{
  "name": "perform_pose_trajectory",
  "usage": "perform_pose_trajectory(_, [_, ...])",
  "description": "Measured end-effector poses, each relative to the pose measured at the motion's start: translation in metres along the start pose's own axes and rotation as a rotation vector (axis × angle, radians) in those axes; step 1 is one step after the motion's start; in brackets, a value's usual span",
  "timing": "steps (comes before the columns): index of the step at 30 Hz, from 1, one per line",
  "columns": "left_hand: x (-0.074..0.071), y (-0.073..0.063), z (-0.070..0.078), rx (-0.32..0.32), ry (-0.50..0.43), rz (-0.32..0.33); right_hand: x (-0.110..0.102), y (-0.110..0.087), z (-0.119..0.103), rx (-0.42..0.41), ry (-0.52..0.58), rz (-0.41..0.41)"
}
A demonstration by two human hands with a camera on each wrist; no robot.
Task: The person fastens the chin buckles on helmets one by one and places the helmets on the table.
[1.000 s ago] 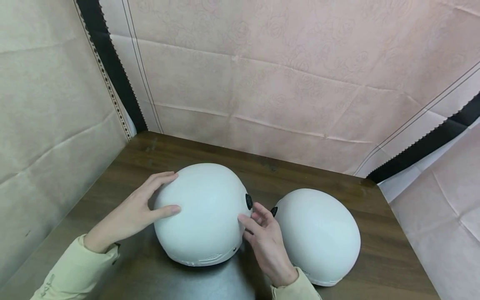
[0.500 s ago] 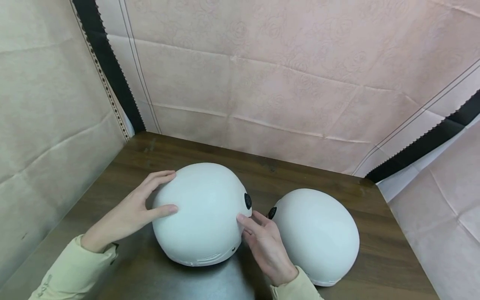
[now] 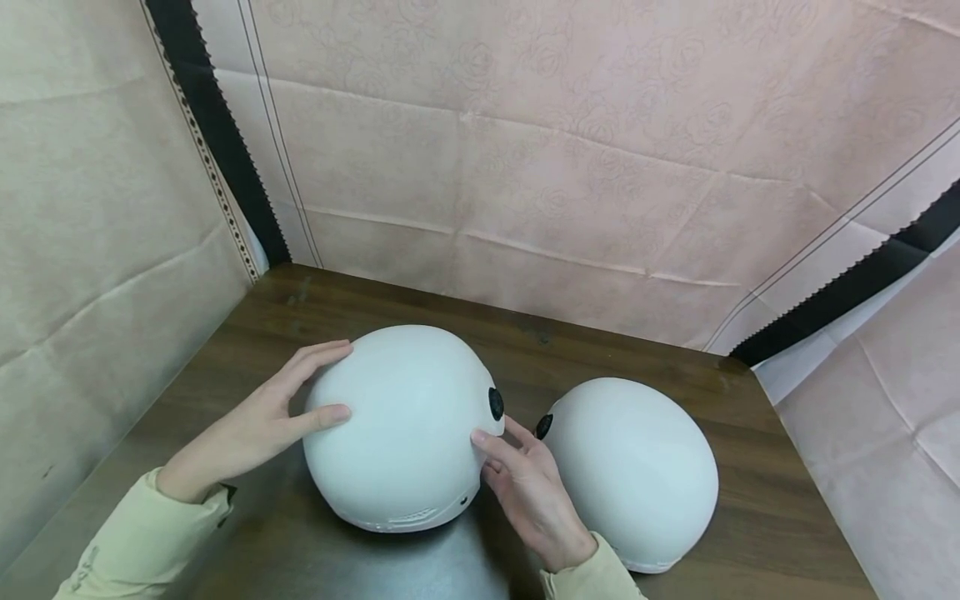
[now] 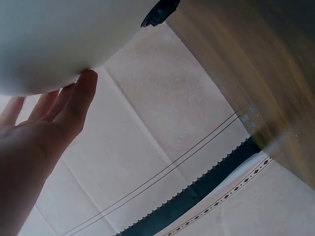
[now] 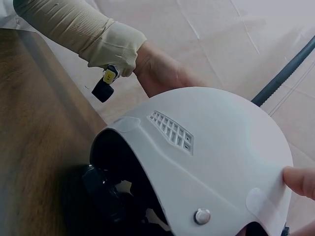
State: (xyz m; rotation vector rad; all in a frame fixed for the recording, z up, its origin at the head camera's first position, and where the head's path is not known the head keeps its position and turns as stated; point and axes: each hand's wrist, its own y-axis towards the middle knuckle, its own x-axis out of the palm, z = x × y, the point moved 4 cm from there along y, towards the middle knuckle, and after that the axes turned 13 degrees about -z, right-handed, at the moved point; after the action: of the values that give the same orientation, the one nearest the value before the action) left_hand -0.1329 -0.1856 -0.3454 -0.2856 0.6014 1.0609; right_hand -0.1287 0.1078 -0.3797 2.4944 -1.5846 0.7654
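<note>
A white helmet with a black round fitting at its right side stands on the table, between both hands. My left hand rests on its left side, fingers and thumb spread along the shell; the left wrist view has its fingertips against the curved surface. At the right edge my right hand pinches the rim, thumb on the outer shell and other fingers partly hidden behind it. In the right wrist view the helmet shows a vent grille, a silver rivet and a dark inside with black straps.
A second white helmet with a black fitting sits close to the right of my right hand. The brown wooden table ends at cloth-covered walls on the left, back and right.
The helmet has turned slightly under my hands, its small lower-right hole shifting left. My left thumb has slid a little left. The second helmet stays in place.
</note>
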Motion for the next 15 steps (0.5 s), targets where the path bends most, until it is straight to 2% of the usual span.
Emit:
perform_pose_trajectory(7, [0.0004, -0.0002, 0.0041, 0.053, 0.022, 0.004, 0.0004, -0.0011, 0.0017, 0.003, 0.011, -0.01])
perform_pose_trajectory(15, [-0.0004, -0.0015, 0.0089, 0.03, 0.083, 0.031, -0.0001, -0.0018, 0.0024, -0.004, -0.012, 0.011])
